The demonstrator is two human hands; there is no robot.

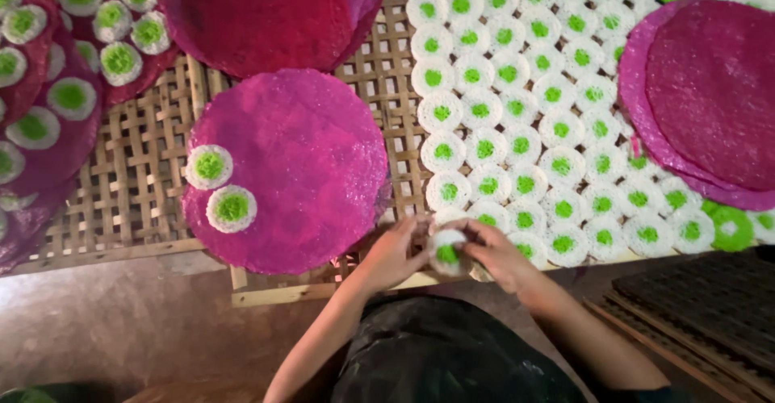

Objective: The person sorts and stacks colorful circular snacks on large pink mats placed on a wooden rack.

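White-green disc (pixel 446 252) half hidden, both hands (pixel 452 251)

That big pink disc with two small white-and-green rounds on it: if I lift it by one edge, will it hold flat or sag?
The pink disc looks thin and wide, so it would probably sag or crack if lifted by one edge. Its rough surface suggests it is brittle, not slippery. The two small rounds lie loose and might slide off.
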